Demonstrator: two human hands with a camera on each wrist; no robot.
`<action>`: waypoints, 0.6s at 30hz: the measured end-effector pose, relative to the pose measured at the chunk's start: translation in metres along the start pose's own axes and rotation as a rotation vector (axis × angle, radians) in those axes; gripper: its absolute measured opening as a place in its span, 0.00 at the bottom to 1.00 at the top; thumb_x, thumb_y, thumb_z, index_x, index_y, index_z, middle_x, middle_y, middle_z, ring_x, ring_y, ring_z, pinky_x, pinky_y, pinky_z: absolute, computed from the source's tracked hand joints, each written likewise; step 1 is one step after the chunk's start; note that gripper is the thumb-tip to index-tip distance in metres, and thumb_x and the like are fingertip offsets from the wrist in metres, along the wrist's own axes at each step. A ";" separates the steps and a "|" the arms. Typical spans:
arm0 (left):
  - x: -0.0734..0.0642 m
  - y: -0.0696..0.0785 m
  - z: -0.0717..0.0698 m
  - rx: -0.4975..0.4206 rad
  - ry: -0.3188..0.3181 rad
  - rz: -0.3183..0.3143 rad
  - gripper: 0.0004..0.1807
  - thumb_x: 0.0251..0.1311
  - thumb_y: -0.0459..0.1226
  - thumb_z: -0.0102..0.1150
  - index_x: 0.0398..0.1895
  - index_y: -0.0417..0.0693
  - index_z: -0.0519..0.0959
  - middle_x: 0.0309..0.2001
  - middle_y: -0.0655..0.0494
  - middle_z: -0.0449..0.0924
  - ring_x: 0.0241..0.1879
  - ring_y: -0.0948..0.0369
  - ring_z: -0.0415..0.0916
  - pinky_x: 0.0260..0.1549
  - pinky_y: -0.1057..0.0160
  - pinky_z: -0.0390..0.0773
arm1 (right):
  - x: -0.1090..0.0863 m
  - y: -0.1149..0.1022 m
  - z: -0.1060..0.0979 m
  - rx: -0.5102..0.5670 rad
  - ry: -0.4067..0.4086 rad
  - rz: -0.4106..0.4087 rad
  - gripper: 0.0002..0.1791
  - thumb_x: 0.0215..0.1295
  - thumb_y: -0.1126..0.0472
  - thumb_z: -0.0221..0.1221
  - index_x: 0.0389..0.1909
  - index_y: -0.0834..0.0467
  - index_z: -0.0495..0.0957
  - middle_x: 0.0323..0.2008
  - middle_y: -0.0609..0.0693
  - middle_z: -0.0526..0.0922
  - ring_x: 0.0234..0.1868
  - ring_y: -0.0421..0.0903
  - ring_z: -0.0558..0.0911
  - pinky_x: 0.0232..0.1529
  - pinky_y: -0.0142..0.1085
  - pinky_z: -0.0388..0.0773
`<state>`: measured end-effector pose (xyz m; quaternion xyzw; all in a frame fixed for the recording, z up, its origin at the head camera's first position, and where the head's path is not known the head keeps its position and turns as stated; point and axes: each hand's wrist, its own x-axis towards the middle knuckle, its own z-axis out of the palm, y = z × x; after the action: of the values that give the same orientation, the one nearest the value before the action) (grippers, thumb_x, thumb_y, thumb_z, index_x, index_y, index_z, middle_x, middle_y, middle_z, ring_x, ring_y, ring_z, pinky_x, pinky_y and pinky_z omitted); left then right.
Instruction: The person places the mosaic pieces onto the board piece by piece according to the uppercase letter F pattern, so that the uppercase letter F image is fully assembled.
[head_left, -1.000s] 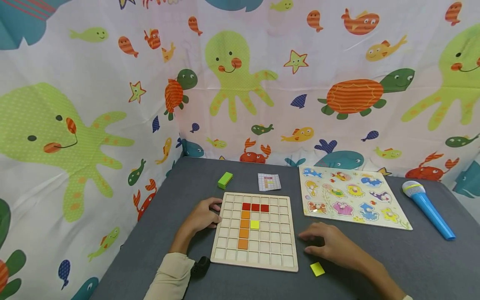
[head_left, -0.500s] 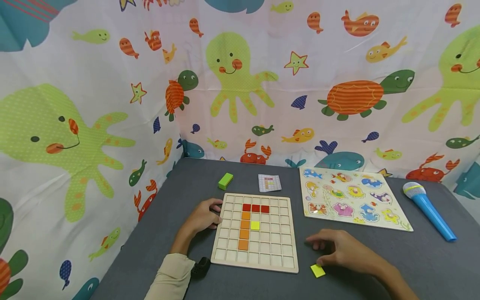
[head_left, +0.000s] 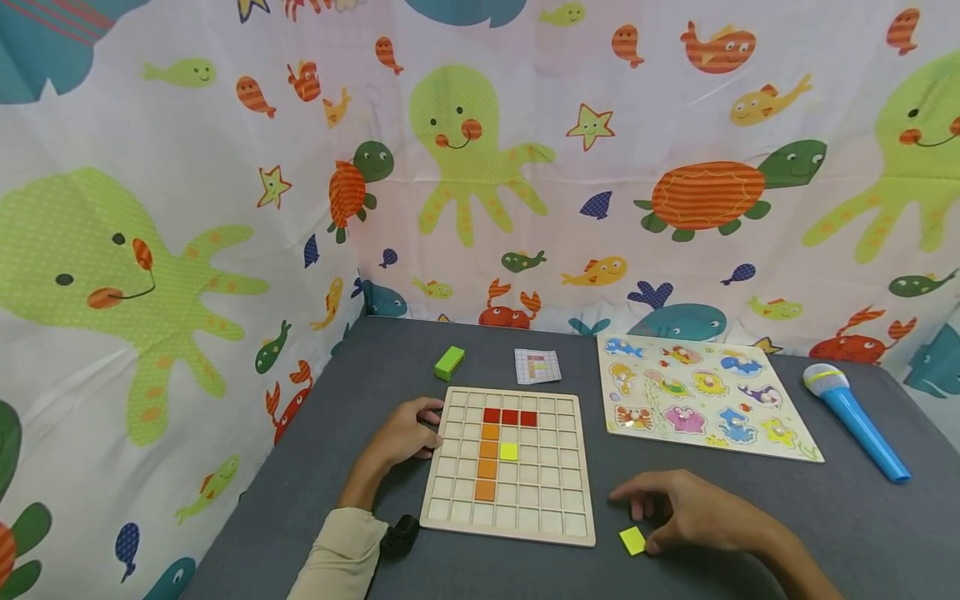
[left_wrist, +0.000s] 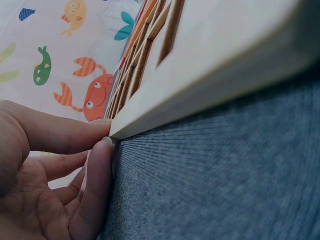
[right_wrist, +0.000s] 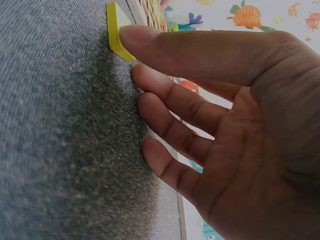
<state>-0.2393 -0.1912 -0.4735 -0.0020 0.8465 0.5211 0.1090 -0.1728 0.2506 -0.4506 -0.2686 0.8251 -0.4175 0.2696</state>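
A light wooden grid board (head_left: 549,517) lies on the dark table. In its cells sit three red tiles (head_left: 510,417), a column of several orange tiles (head_left: 488,450) and one yellow tile (head_left: 509,452). My left hand (head_left: 399,435) holds the board's left side; in the left wrist view its thumb and a finger (left_wrist: 102,165) pinch the edge. Off the board's lower right corner, a loose yellow tile (head_left: 632,541) lies flat. My right hand (head_left: 693,512) is beside this tile, thumb tip at its edge, the other fingers loosely bent and holding nothing.
Behind the board are a green block (head_left: 450,363) and a small printed pattern card (head_left: 537,366). A sea-animal puzzle board (head_left: 712,396) lies at the back right, with a blue toy microphone (head_left: 855,421) beyond it. A printed curtain (head_left: 525,167) closes off the back and left.
My right hand has moved down and slightly right from beside the grid board to the loose yellow tile, its thumb now reaching the tile. My left hand stays at the board's edge.
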 end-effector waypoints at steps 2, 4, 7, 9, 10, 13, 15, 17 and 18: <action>0.000 0.000 -0.001 -0.001 0.000 0.001 0.34 0.59 0.25 0.67 0.72 0.41 0.76 0.53 0.43 0.78 0.36 0.55 0.81 0.32 0.57 0.86 | 0.000 -0.001 0.000 -0.004 -0.007 0.000 0.31 0.55 0.64 0.75 0.62 0.53 0.83 0.41 0.52 0.80 0.41 0.43 0.79 0.39 0.32 0.75; 0.000 0.000 -0.001 -0.004 0.000 -0.002 0.34 0.59 0.25 0.67 0.72 0.42 0.75 0.53 0.43 0.78 0.36 0.55 0.81 0.32 0.57 0.86 | 0.000 -0.002 0.000 -0.003 -0.013 -0.001 0.30 0.55 0.65 0.75 0.62 0.53 0.83 0.41 0.51 0.80 0.40 0.43 0.79 0.38 0.32 0.75; 0.000 0.000 -0.001 -0.001 0.005 -0.004 0.34 0.59 0.25 0.67 0.72 0.42 0.75 0.53 0.43 0.78 0.37 0.55 0.82 0.32 0.58 0.86 | 0.001 -0.003 0.001 -0.005 -0.023 -0.005 0.30 0.56 0.65 0.74 0.62 0.54 0.83 0.40 0.51 0.81 0.39 0.43 0.79 0.36 0.33 0.75; 0.001 -0.001 0.000 0.001 0.008 -0.002 0.34 0.59 0.25 0.67 0.72 0.42 0.76 0.52 0.44 0.78 0.37 0.55 0.82 0.32 0.58 0.86 | 0.001 -0.003 0.001 -0.017 -0.025 -0.005 0.30 0.56 0.65 0.74 0.62 0.53 0.83 0.40 0.51 0.80 0.39 0.43 0.78 0.36 0.33 0.74; 0.001 -0.001 0.000 0.004 0.009 0.002 0.34 0.59 0.25 0.67 0.72 0.41 0.75 0.52 0.44 0.78 0.37 0.55 0.82 0.32 0.58 0.86 | 0.001 -0.003 0.001 -0.027 -0.025 -0.006 0.30 0.56 0.65 0.74 0.62 0.52 0.83 0.41 0.51 0.80 0.39 0.43 0.78 0.36 0.33 0.74; 0.002 -0.001 0.000 0.007 0.012 0.001 0.34 0.59 0.25 0.68 0.72 0.41 0.76 0.52 0.44 0.78 0.37 0.55 0.82 0.32 0.58 0.86 | 0.001 -0.003 0.001 -0.053 -0.024 -0.008 0.30 0.56 0.64 0.75 0.62 0.49 0.83 0.43 0.50 0.80 0.41 0.44 0.77 0.38 0.33 0.74; 0.003 -0.002 0.000 0.011 0.011 0.000 0.34 0.59 0.25 0.68 0.72 0.41 0.76 0.52 0.44 0.78 0.37 0.55 0.82 0.33 0.58 0.87 | 0.002 -0.003 0.002 -0.059 -0.026 -0.012 0.30 0.55 0.64 0.75 0.62 0.48 0.83 0.43 0.49 0.80 0.41 0.44 0.77 0.38 0.33 0.74; 0.003 -0.002 0.001 0.012 0.010 -0.005 0.34 0.59 0.26 0.68 0.72 0.42 0.76 0.52 0.45 0.78 0.37 0.56 0.82 0.33 0.58 0.87 | 0.002 -0.003 0.003 -0.055 -0.028 -0.011 0.30 0.56 0.64 0.75 0.61 0.47 0.84 0.43 0.49 0.80 0.40 0.44 0.78 0.37 0.34 0.75; 0.003 -0.002 0.000 0.013 0.007 -0.003 0.34 0.59 0.26 0.68 0.72 0.42 0.76 0.52 0.45 0.78 0.37 0.56 0.82 0.33 0.58 0.86 | 0.002 -0.003 0.003 -0.052 -0.029 -0.009 0.29 0.56 0.65 0.74 0.61 0.47 0.84 0.42 0.48 0.80 0.40 0.44 0.78 0.37 0.33 0.75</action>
<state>-0.2419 -0.1913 -0.4758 -0.0046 0.8502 0.5155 0.1068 -0.1717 0.2455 -0.4499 -0.2854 0.8304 -0.3931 0.2727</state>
